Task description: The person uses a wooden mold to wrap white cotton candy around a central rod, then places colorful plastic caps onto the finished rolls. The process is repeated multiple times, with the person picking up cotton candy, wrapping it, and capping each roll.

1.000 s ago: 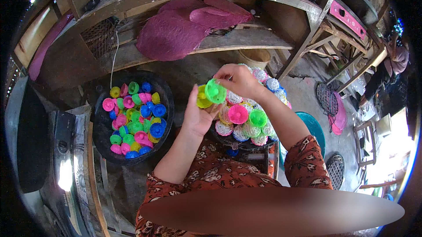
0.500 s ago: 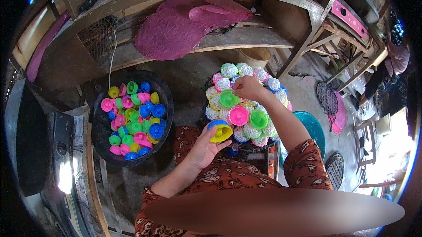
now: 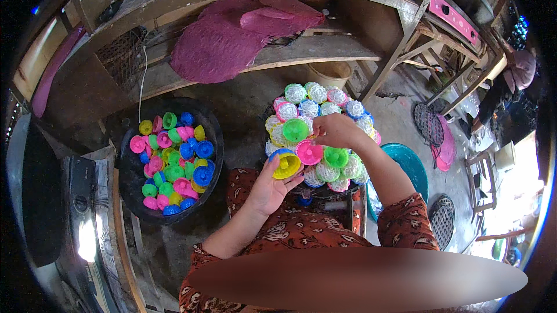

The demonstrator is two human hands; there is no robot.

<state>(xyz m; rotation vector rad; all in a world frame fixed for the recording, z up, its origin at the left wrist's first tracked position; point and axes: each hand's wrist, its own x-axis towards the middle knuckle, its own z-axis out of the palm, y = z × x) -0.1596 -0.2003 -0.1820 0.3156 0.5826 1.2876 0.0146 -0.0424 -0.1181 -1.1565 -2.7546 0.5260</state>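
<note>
My left hand holds a yellow fluted plastic cup, its hollow side showing, with a blue cup nested behind it. Over the heap, my right hand has its fingers curled together; whatever is between the fingertips is hidden. Those fingertips are beside an unfilled green cup and just above an unfilled pink cup. Another green cup lies to the right. Around and under them are many cups packed with white strands, heaped in a rounded pile.
At left stands a wide black basin holding many loose coloured cups. A teal tub is to the right of the heap, and a beige bucket behind it. Beyond runs a wooden bench with purple sheets.
My right hand has shifted down a little, from above the green cup toward the pink one. My left hand still holds the nested cups. The whole view has turned slightly.
</note>
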